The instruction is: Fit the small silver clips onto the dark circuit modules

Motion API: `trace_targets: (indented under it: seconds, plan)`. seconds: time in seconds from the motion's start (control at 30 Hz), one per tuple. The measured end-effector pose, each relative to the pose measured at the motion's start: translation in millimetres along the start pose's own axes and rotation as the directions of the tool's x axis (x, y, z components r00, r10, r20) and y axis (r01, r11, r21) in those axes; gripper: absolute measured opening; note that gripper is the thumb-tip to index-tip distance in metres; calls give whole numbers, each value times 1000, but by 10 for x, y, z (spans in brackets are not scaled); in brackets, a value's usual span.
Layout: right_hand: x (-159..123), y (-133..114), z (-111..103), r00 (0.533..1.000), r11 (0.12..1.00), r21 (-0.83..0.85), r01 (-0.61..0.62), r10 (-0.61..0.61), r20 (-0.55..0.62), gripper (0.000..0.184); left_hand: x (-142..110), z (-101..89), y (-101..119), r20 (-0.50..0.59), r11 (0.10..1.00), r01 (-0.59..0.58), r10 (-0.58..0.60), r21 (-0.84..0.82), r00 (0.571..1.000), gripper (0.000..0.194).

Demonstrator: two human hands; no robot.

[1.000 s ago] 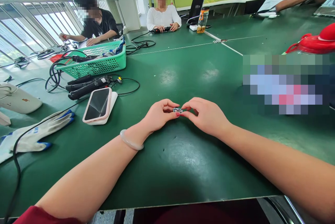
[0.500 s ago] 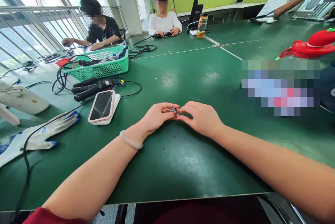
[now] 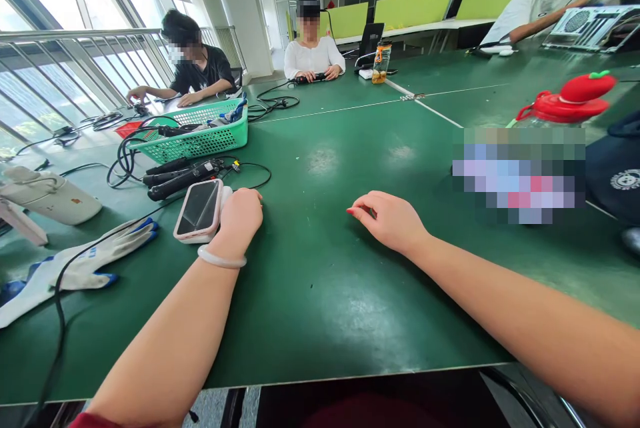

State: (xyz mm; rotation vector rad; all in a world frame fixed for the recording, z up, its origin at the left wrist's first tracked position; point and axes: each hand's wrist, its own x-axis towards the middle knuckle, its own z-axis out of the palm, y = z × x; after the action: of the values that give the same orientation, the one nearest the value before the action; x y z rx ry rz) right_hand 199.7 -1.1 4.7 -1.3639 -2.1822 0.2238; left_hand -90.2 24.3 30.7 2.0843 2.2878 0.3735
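Phone (image 3: 199, 208) beside left hand (image 3: 241, 216); glove (image 3: 99, 257) farther left, basket (image 3: 200, 144) behind phone.

An open-plan office, by the look of it.
Lime-green partition panels (image 3: 415, 9) line a long white desk (image 3: 430, 27) at upper right; big windows (image 3: 43, 1) behind a metal railing (image 3: 100, 34) fill the upper left; people (image 3: 314, 55) sit around the wide green table (image 3: 310, 321).

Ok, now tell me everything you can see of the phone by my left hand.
The phone has rounded corners, a pale pink rim and a dark, glossy screen that faces up and shows reflections. It lies aslant on a white object on the green table, just beside the left hand. Whether the hand touches it cannot be told.
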Motion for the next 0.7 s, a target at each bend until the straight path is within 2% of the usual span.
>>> trace_targets:
  seconds: [0.17, 0.27, 0.37, 0.47, 0.57, 0.7]
  plan:
    - [13, 16, 8, 999, 999, 15, -33, 33, 23, 36, 5, -80, 68, 74, 989, 60, -70, 135, 995, 24]
    - [20, 23, 19, 998, 999, 12, -48, 47, 42, 37, 26, -98, 62, 109, 990, 84, -96, 117, 989, 24]
    - [24, 24, 24, 997, 998, 13, -54, 53, 57, 39, 59, -67, 12, 33, 994, 105, -106, 9, 994, 25]
    - [28, 25, 22, 996, 998, 22, -59, 57, 63, 39, 105, 34, -49, -50, 966, 150, -164, -208, 985, 28]
    - [32, 25, 27, 997, 998, 51, -42, 38, 74, 39, 143, 190, -58, -12, 903, 152, -171, -401, 985, 32]
    - [30, 20, 81, 995, 991, 131, 42, -53, 87, 30, 53, 347, 164, 33, 882, 55, -45, -469, 998, 30]
